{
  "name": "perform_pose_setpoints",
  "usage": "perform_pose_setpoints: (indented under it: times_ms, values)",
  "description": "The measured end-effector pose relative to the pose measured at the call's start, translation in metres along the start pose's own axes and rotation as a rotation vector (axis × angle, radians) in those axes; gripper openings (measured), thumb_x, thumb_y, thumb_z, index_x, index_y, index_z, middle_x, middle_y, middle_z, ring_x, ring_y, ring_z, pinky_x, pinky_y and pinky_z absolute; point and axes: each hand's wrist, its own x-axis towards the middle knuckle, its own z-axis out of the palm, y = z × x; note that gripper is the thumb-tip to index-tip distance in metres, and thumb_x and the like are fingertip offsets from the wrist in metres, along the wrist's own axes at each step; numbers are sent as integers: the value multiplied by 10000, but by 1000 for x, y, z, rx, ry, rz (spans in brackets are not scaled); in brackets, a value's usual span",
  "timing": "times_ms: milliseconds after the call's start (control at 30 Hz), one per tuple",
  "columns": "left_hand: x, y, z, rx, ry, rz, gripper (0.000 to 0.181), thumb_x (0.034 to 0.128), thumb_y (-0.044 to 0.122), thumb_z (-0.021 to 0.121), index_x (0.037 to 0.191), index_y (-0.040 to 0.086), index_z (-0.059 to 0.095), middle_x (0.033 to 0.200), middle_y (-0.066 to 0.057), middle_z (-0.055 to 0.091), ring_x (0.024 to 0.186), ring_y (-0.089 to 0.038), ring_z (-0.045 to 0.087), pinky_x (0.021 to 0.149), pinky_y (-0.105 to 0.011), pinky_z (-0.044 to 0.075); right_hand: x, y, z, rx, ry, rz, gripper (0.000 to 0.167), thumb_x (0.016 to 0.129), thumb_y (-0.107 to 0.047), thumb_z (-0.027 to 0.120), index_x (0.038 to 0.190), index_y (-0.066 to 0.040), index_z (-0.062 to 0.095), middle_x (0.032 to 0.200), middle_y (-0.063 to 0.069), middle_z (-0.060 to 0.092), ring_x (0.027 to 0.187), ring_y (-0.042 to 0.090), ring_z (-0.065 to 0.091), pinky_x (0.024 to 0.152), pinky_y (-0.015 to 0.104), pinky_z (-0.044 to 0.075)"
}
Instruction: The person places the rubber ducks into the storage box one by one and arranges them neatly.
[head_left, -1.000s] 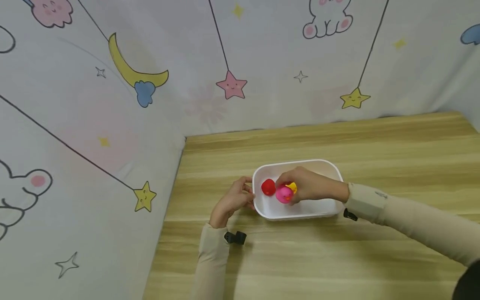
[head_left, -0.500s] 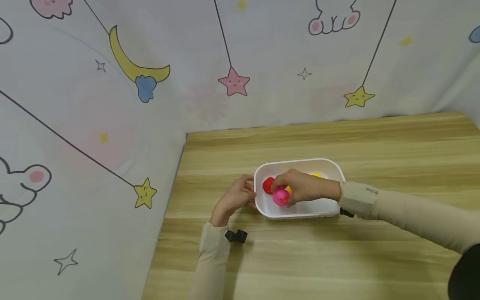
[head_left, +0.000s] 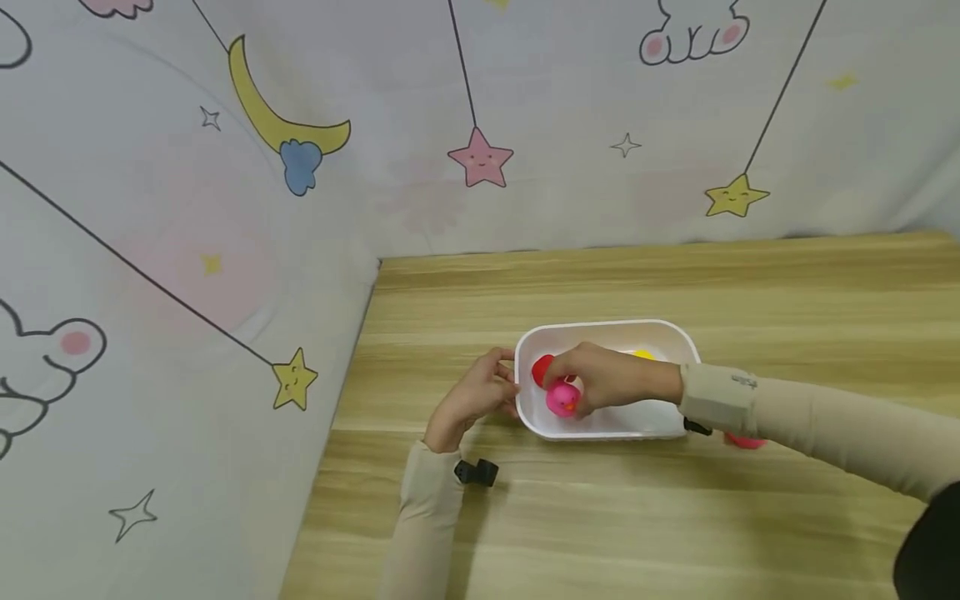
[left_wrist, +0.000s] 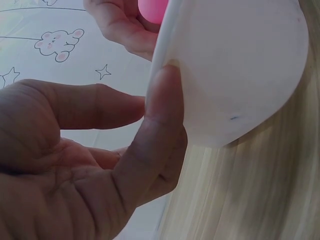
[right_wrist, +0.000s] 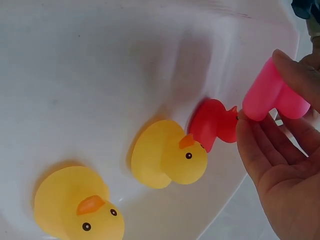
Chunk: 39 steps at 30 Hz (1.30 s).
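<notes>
In the head view a white plastic tub (head_left: 588,335) stands on the wooden table. My left hand (head_left: 476,396) pinches its left rim; the left wrist view shows fingertips (left_wrist: 167,92) against the tub wall. My right hand (head_left: 618,373) holds a pink rubber duck (head_left: 562,400) above the tub's left part, between thumb and fingers in the right wrist view. Inside the tub a red duck (right_wrist: 207,122) sits close by the pink one. Two yellow ducks (right_wrist: 160,155) lie beside it in the right wrist view; my right hand and wrist mostly hide them from the head camera.
A pinkish-red object (head_left: 746,441) lies on the table (head_left: 637,517) under the right forearm, mostly hidden. Behind and to the left hangs a white cloth (head_left: 570,208) printed with stars, a moon and animals.
My right hand, gripping the pink duck, has shifted slightly left within the tub. More of a yellow duck now shows behind the wrist, and the pinkish-red object has come into sight. My left hand keeps its hold.
</notes>
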Motion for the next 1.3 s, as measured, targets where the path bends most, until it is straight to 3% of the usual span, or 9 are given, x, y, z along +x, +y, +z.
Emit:
perform_pose_setpoints:
  times_ms: [267,533,767,967,1100,1300]
  values:
    - [2,3,2,14,-23,1,520,882,-139,500,1384,-132,364,934,-139,484,632,-204,581,619,-401,646,-1,3,2,-26,1,-20,364,704,-6,846,1041,-46,713,967,-63,678,842,103,600,778,330,585]
    - [2,4,2,4,-17,0,544,872,-147,504,1396,-135,361,918,-123,474,633,-192,567,572,-308,625,3,9,7,-85,-32,-82,365,719,-41,860,1053,-27,714,976,-30,684,871,122,607,796,280,567]
    - [1,3,3,-9,-13,0,545,865,-163,499,1392,-137,362,921,-126,468,629,-187,566,569,-306,626,6,10,15,-125,-89,-105,364,733,-83,873,1056,-43,711,966,-35,639,867,104,565,774,241,546]
    - [1,1,5,0,-14,-10,542,856,-162,496,1382,-124,369,922,-126,469,624,-193,569,614,-387,645,7,10,23,-286,-111,-186,352,758,-138,863,1062,-72,698,944,-12,597,782,117,532,693,205,514]
    - [1,2,4,1,-1,-1,545,852,-167,493,1382,-122,379,925,-124,467,615,-198,569,603,-372,643,8,12,24,-431,-87,-265,352,769,-198,876,1046,-99,682,950,-1,587,683,134,526,618,199,502]
    - [0,-2,0,0,8,0,541,858,-161,501,1383,-135,375,926,-129,475,615,-193,572,585,-342,635,11,12,22,-490,-56,-321,319,788,-236,862,1014,-119,670,922,-22,567,620,125,491,563,198,469]
